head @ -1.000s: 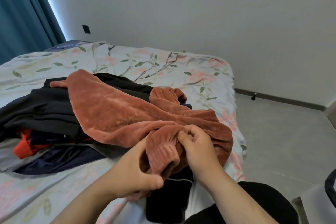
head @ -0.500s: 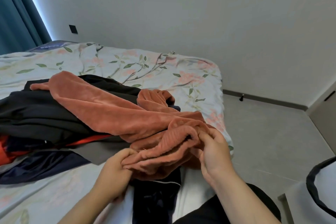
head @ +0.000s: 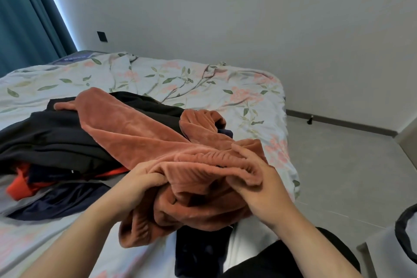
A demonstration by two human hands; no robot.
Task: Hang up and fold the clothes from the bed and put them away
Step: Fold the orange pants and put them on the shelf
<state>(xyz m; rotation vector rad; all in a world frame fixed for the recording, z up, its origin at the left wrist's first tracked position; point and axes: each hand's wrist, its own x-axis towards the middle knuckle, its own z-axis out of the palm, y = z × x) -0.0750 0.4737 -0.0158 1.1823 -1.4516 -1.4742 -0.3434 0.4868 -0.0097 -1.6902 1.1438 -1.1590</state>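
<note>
A rust-pink velvety garment lies across the pile on the bed and bunches up at the near edge. My left hand grips its ribbed hem on the left. My right hand pinches the same ribbed hem on the right, and the band stretches between the two hands. Under it lie a black garment, an orange-red piece and a navy garment. A dark piece hangs over the bed's near edge, below the hands.
The bed has a pale floral sheet and stands against the white wall. A teal curtain hangs at the far left. Grey floor runs along the right of the bed. A dark-rimmed white container sits at the lower right.
My hands moved apart along the ribbed hem and lifted it, so the band is now spread wide between them. The view tilted back slightly.
</note>
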